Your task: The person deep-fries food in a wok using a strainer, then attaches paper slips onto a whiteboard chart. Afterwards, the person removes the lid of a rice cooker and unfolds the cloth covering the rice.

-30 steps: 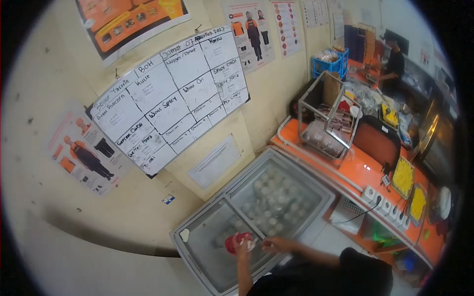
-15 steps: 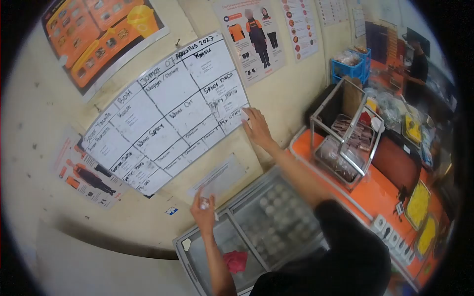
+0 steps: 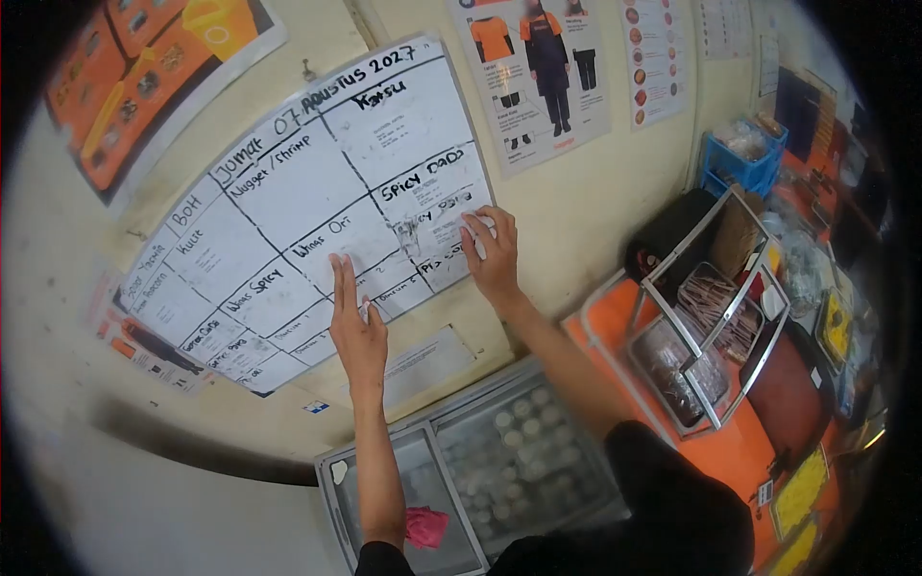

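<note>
A whiteboard with a handwritten grid and small printed labels hangs on the wall. My left hand is raised at its lower middle, two fingers stretched up together near the "Wings Ori" box and the others curled around something small and pale, too small to identify. To the right, my right hand has its fingers apart and curved, its fingertips at the board's right edge by a small printed label. A crumpled pink cloth lies on the glass top of the freezer below, touched by neither hand.
Posters hang beside the board, and a printed sheet is below it. On the right, an orange counter bears a metal-framed rack with packed food, a blue crate and trays of yellow food.
Both hands have risen from over the freezer to the whiteboard, the right one first. The pink cloth, earlier at my left hand, now lies on the freezer. The view has shifted closer to the board.
</note>
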Demonstrator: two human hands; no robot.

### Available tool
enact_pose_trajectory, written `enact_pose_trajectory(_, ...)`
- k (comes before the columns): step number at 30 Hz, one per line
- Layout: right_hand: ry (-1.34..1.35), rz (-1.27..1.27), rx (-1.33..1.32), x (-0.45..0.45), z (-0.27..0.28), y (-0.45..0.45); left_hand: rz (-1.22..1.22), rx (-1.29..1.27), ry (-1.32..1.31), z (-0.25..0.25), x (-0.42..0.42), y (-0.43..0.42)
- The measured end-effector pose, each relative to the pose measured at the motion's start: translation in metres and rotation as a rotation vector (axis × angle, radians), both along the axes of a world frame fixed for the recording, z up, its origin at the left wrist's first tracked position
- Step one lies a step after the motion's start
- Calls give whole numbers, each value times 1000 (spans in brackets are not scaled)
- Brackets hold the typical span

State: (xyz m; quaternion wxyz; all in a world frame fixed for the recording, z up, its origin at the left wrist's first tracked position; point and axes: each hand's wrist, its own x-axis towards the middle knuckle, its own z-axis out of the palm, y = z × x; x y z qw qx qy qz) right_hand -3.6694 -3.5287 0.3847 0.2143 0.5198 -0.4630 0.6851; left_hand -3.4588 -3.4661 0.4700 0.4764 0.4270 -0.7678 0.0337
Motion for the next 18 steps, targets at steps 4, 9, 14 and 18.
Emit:
enact_pose_trajectory(4,-27,7,-29,-1,2,-6,73,69,-45,-4,-4,-3)
enact_pose_trajectory(9,-18,25,-47,-6,12,-7,68,9,-73,-4,-7,-7)
enact_pose_trajectory(14,-44,46,-4,1,23,0,85,57,-67,-3,-14,-3)
enact_pose_trajectory(18,-79,3,54,14,26,-5,80,179,-7,0,-17,1)
